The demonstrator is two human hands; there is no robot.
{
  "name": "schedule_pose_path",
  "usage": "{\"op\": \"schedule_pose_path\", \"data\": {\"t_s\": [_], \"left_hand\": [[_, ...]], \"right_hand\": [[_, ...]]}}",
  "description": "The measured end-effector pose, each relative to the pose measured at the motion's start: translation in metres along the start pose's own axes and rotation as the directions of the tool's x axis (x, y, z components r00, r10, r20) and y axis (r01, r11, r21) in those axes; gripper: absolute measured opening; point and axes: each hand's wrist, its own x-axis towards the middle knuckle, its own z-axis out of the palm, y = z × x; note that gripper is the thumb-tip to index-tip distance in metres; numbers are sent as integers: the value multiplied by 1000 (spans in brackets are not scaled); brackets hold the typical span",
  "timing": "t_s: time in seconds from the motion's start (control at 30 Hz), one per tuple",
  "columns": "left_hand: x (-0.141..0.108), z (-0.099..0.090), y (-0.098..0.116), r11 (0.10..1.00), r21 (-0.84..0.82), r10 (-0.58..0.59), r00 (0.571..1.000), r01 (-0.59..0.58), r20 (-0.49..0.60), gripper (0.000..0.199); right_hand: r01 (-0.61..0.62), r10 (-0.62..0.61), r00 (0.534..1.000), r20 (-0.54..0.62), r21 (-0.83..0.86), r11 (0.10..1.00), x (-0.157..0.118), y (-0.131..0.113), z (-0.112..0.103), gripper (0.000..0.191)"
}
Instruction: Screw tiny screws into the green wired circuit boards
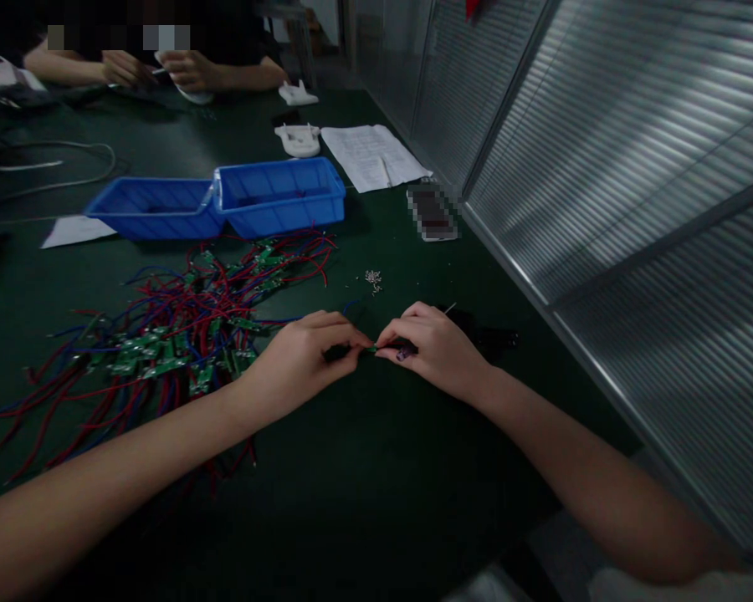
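Note:
Over the near middle of the table, my left hand (pixel 301 355) is closed, thumb and finger pinching a small green circuit board (pixel 371 349). My right hand (pixel 443 347) meets it fingertip to fingertip, closed at the other end of the board. Tucked in the right hand is a slim tool; its purplish end (pixel 405 354) shows below the fingers and a thin metal shaft (pixel 450 308) sticks out behind. Most of the board and tool is hidden by fingers. Left of my hands spreads a heap of green circuit boards (pixel 156 351) with red and blue wires.
Tiny metal screws (pixel 373 279) lie beyond my hands. Two blue bins (pixel 282 205) stand behind the heap. A dark object (pixel 499 337) is right of my hand. Farther off are a printed sheet (pixel 370 155), a phone (pixel 432 213), white plastic parts (pixel 298 140) and another person's hands (pixel 188 71).

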Motion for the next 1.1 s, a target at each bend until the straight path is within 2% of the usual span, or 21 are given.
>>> {"op": "schedule_pose_path", "data": {"t_s": [0.23, 0.47, 0.67, 0.87, 1.1], "left_hand": [[-1, -5, 11, 982, -152, -98, 991, 112, 96, 15], [1, -5, 7, 978, -161, -118, 988, 133, 97, 15], [1, -3, 6, 987, -103, -118, 990, 125, 75, 15], [2, 0, 2, 998, -40, -39, 998, 41, 47, 8], [3, 3, -4, 979, 184, 80, 995, -88, 54, 17]], "right_hand": [[12, -12, 1000, 11, -10, 1000, 1, 0, -1, 11], [50, -50, 999, 22, -34, 998, 0, -3, -2, 12], [52, -51, 998, 25, -44, 998, -1, -5, -3, 12], [64, -63, 998, 26, -51, 997, -1, -4, -2, 13], [77, -76, 997, 19, -44, 996, -2, -3, -2, 12]]}}
